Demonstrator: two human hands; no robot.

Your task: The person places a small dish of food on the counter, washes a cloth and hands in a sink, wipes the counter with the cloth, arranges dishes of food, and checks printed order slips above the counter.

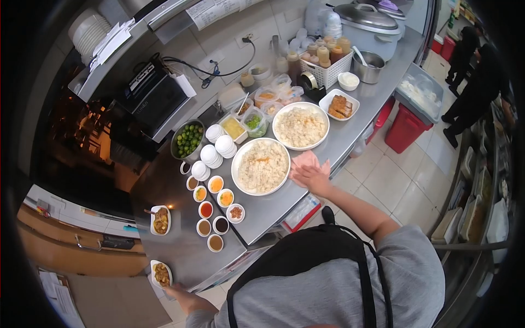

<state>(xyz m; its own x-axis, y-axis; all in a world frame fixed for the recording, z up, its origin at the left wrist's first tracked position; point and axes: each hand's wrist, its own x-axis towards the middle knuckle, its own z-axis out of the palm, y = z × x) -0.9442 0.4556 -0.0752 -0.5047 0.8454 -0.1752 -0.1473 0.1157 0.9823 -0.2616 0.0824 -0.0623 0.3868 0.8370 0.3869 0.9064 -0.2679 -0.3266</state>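
Observation:
My right hand (313, 178) lies palm down on a pink cloth (306, 162) at the counter's front edge, its fingers stretched out. Just left of the cloth stands a large white bowl of rice (262, 166), and a second rice bowl (301, 126) is behind it. At the lower left, my left hand (176, 292) grips the rim of a small white bowl of brown food (161, 274); part of its fingers is hidden. A similar white bowl (160, 221) with a utensil in it sits farther back on the counter.
Several sauce cups (205, 209) stand left of the rice, near stacked white saucers (211, 155) and a pot of green limes (188, 140). A plate of fried cutlet (340, 107), a white basket of bottles (327, 65) and a large cooker (367, 27) line the back right.

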